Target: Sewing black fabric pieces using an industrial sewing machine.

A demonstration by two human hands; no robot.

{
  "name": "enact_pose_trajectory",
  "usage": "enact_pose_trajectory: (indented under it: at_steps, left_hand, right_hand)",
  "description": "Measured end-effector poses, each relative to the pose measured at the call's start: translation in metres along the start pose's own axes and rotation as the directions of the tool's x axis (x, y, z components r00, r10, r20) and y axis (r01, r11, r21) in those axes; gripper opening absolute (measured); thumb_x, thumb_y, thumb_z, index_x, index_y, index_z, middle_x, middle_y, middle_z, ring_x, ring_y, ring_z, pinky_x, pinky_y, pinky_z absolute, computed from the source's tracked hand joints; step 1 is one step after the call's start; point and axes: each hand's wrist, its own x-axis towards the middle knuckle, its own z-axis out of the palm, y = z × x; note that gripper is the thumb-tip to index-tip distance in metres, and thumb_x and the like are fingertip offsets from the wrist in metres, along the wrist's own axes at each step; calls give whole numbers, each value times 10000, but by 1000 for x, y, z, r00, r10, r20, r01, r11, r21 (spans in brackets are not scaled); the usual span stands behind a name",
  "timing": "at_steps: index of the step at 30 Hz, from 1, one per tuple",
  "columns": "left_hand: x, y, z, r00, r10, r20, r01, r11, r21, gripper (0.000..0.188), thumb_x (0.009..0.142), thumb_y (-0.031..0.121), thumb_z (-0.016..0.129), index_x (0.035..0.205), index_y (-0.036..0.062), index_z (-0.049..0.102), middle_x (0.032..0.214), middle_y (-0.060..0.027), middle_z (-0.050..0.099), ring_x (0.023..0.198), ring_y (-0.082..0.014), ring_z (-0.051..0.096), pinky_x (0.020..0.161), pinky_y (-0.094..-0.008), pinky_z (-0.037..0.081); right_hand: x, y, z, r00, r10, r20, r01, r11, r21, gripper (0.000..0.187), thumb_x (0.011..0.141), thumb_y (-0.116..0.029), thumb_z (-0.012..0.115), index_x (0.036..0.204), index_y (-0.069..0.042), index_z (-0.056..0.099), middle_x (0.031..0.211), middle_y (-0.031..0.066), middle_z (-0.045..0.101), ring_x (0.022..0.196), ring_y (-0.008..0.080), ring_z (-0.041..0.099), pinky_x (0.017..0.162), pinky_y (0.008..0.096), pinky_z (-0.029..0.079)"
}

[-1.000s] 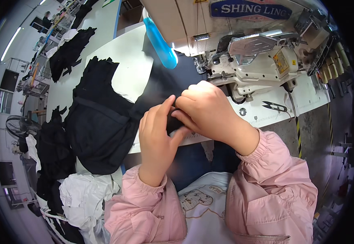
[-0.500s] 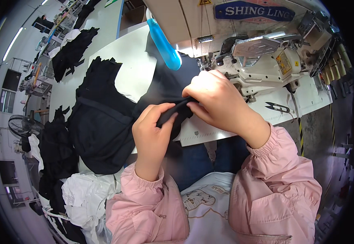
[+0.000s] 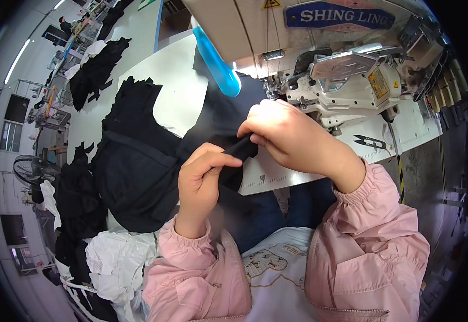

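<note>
Both hands, left hand [image 3: 204, 174] and right hand [image 3: 287, 137], pinch one black fabric piece [image 3: 234, 155] before one sewing machine [image 3: 341, 70].

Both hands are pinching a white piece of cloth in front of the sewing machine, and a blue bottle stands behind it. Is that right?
Not quite. The cloth is black, not white, as the head view shows. The left hand and right hand do pinch it in front of the sewing machine, with the blue bottle behind.

Matt black cloth strip [image 3: 238, 152] pinched between fingers [image 3: 212, 161]; beyond fingertips, glossy cream-enamelled metal sewing machine [image 3: 352, 80], translucent blue plastic guard [image 3: 218, 70], smooth white counter [image 3: 175, 80].
</note>
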Motion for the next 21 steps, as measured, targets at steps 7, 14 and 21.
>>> enact_pose_trajectory:
  at_steps: [7, 14, 21]
  left_hand:
    - [-4, 5, 3, 995, -95, -37, 89, 987, -136, 360, 929, 321, 825, 1056, -12, 773, 933, -58, 674, 824, -144, 616, 761, -254, 474]
    - [-4, 0, 6, 972, -219, -83, 223, 974, 40, 446, 935, 381, 840, 1000, -42, 713, 813, -48, 642, 784, -128, 608, 732, -261, 470]
    - [-5, 4, 12, 973, -181, -145, 190, 981, 51, 250, 982, 186, 788, 946, -39, 686, 822, -58, 629, 740, -150, 569, 705, -266, 449]
  right_hand:
    - [4, -3, 3, 997, 55, 52, -58, 997, 43, 107, 872, 3, 698, 936, -51, 630, 877, 77, 637, 877, 307, 633, 800, 422, 477]
    - [3, -4, 3, 997, 54, 57, -55, 998, 11, 120, 861, 8, 700, 928, -59, 627, 868, 73, 623, 863, 298, 624, 794, 417, 456]
    - [3, -6, 3, 997, 55, 53, -54, 999, -5, 128, 853, 12, 702, 927, -62, 626, 876, 70, 622, 865, 294, 623, 786, 415, 456]
